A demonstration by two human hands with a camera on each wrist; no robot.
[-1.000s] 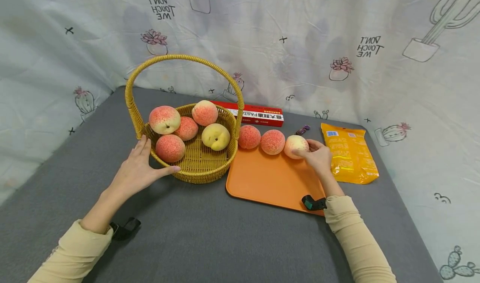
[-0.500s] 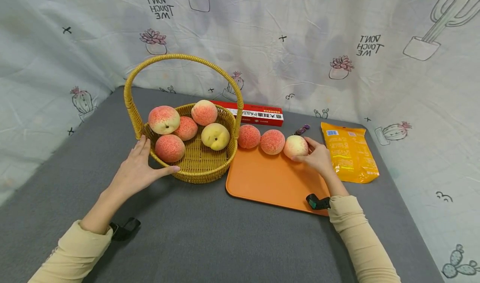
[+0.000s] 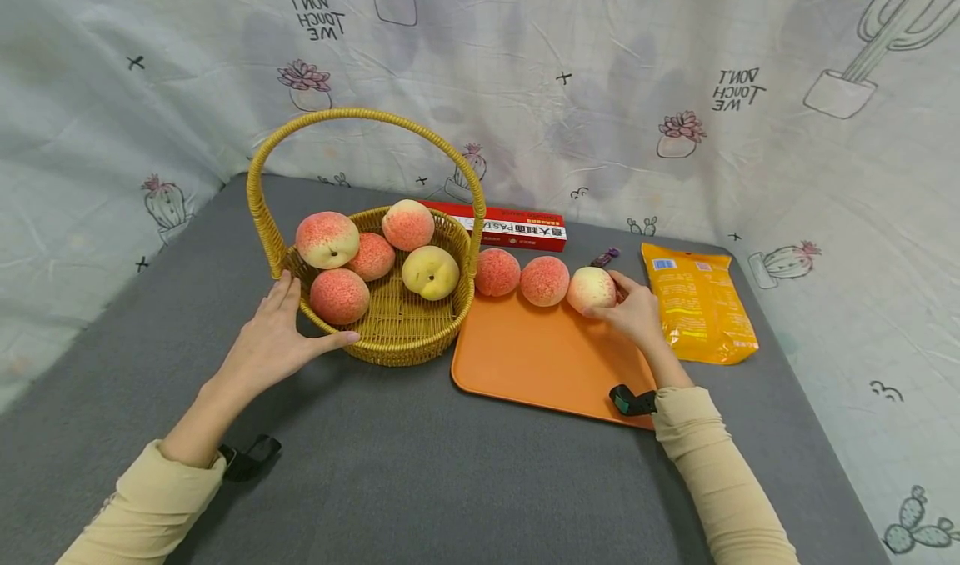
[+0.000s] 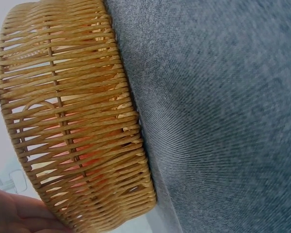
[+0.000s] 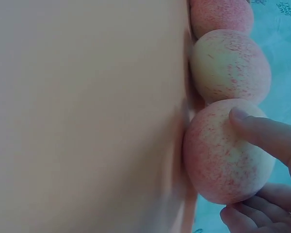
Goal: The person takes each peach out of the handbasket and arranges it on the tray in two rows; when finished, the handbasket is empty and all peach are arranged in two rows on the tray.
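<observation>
At the right end of a row on the orange tray [image 3: 551,357], my right hand [image 3: 636,311] holds a pale peach [image 3: 591,290] between thumb and fingers. In the right wrist view the thumb lies on this peach [image 5: 228,155], with the fingers at its lower side. Two redder peaches, a middle one [image 3: 545,282] and a left one [image 3: 497,272], complete the row along the tray's far edge. My left hand [image 3: 273,336] rests against the wicker basket [image 3: 405,350], thumb spread along the near rim, fingers extended at its left side. Several peaches lie inside the basket.
Behind the basket and tray lies a red pasta box [image 3: 525,230]. A small purple-tipped item [image 3: 604,257] is behind the row. To the right is an orange-yellow packet [image 3: 701,307]. The basket's tall handle [image 3: 367,113] arches upward. A printed curtain hangs behind the grey table [image 3: 420,465].
My right hand has shifted its hold slightly, the thumb now lower on the pale peach, which stays at the row's end. The left hand and basket stay in place.
</observation>
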